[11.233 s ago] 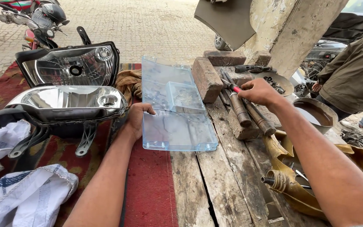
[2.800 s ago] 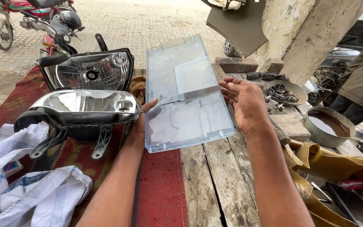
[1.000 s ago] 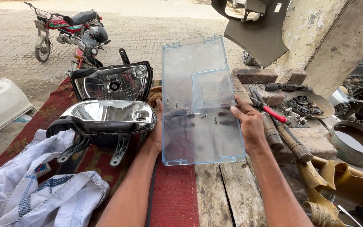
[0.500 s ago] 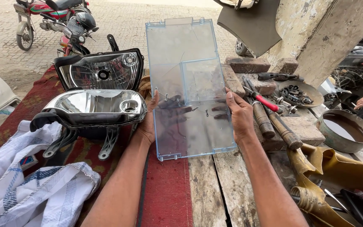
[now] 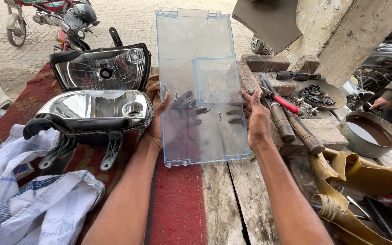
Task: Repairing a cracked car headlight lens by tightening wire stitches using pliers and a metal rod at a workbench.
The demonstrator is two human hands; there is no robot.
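Your left hand (image 5: 157, 124) and right hand (image 5: 256, 119) clamp the clear plastic panel (image 5: 200, 86) by its side edges, fingers spread behind it. It's upright between them, long axis running away from you, possibly lifted off the wooden bench (image 5: 232, 199); headlights (image 5: 98, 88) sit left.

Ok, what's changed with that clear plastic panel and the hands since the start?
The clear plastic panel was lying flat on the bench; now the left hand and right hand hold it raised by its side edges. The right hand left the tools. The two headlights and white sack stayed put.
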